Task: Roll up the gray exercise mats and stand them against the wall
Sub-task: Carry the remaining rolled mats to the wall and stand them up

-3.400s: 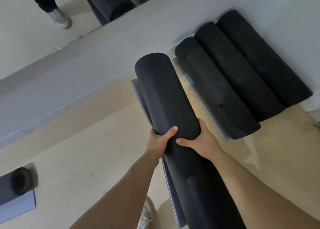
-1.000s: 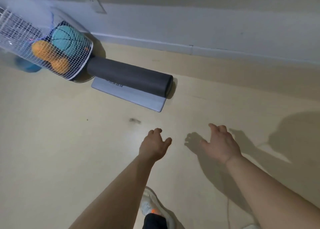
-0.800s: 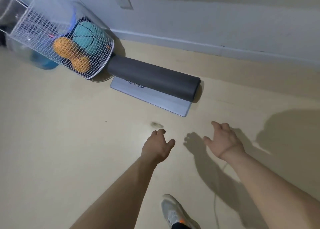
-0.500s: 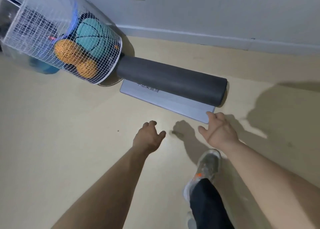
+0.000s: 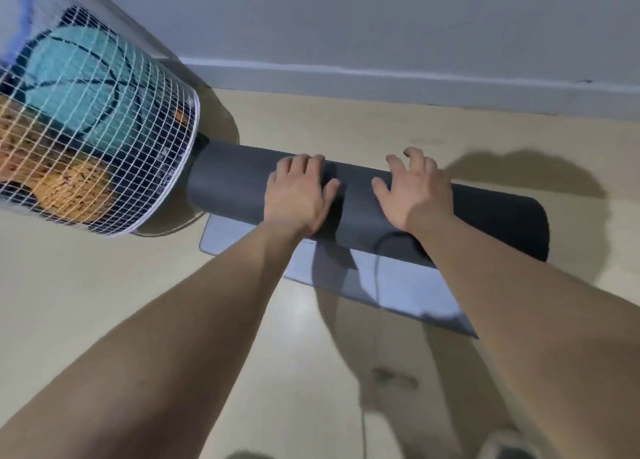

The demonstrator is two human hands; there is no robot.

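A dark gray rolled exercise mat [image 5: 491,223] lies on the floor, parallel to the wall, with a lighter gray flap of its loose end [image 5: 408,295] spread flat toward me. My left hand [image 5: 298,195] rests palm down on top of the roll, fingers spread over its far side. My right hand [image 5: 414,190] lies on the roll a short way to the right, fingers apart and curled over the top. The roll's left end sits against the wire basket.
A white wire basket [image 5: 104,153] holding a teal ball [image 5: 79,91] and orange balls [image 5: 59,188] stands at the left, touching the roll. The gray wall with its baseboard [image 5: 381,80] runs behind. My shoe [image 5: 505,444] shows at the bottom right on the beige floor.
I have turned from the mats standing at the wall and stepped up to this roll. Both hands went from hovering open above the floor to resting on top of the roll.
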